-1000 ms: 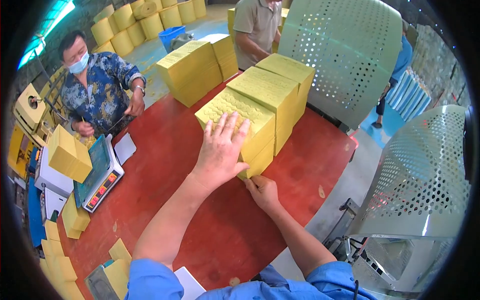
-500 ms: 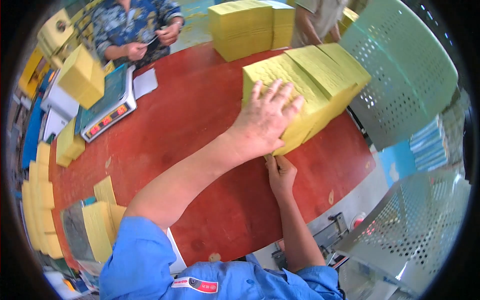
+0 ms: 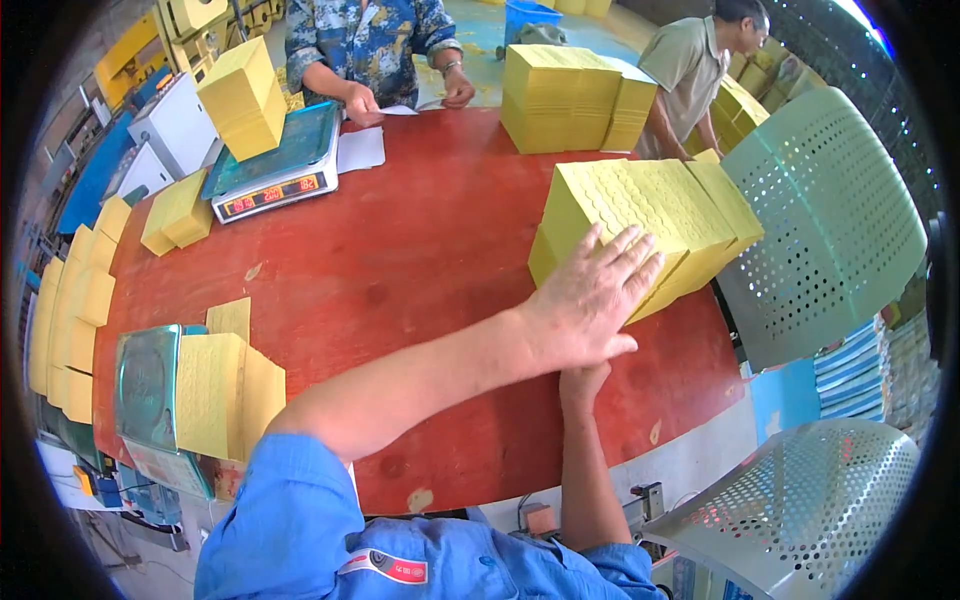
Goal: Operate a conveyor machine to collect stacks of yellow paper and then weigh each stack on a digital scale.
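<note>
Your left hand (image 3: 583, 300) rests, fingers spread, against the yellow stack (image 3: 622, 195) on the red table (image 3: 400, 250); right hand (image 3: 585, 386) partly hidden, grip cannot be told. Step, likely: steadying; shifting it calls for even two-handed support.

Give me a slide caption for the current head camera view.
Left hand spread on a yellow stack, right hand partly hidden below, a digital scale to the left on the red table.

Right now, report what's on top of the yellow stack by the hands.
The left hand lies over the yellow stack, whose top looks bumpy; the patch beneath the fingers is hidden.
</note>
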Demonstrator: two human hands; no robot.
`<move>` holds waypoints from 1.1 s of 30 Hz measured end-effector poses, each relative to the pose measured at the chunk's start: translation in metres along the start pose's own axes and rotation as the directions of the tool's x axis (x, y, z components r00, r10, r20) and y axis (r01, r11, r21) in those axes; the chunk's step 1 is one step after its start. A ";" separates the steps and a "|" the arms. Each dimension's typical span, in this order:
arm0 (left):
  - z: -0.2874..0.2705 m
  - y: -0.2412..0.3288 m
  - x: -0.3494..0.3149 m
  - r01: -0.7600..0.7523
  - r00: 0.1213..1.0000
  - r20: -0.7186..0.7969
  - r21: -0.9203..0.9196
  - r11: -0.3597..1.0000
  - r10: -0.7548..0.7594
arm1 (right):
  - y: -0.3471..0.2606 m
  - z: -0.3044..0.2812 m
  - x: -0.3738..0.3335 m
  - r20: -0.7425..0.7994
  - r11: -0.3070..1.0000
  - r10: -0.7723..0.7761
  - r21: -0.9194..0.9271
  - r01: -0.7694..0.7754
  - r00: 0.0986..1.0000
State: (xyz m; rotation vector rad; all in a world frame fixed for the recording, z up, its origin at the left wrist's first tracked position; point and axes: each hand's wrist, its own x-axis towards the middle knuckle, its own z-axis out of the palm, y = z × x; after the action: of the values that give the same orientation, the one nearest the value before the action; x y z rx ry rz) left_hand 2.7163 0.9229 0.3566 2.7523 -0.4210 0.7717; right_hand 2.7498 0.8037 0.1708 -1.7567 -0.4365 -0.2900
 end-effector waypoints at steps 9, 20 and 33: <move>-0.070 0.066 -0.136 0.086 0.974 -0.158 -0.414 0.906 -0.165 | -0.138 -0.049 -0.052 0.064 0.949 -0.066 0.312 0.042 0.996; -0.225 0.139 -0.399 0.572 0.687 -0.367 -0.260 0.778 -0.627 | -0.281 0.035 -0.205 0.446 0.707 -0.344 0.702 -0.085 0.826; -0.403 0.286 -0.683 0.857 0.318 -0.639 -0.122 0.500 -0.701 | -0.459 0.137 -0.491 0.687 0.431 -0.635 0.695 -0.575 0.354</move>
State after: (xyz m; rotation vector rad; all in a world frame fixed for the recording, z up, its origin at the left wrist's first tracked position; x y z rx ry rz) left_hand 1.8734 0.9252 0.3693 2.1614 1.1850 1.3582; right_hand 2.1017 0.9569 0.3362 -0.4929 -1.2339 0.9874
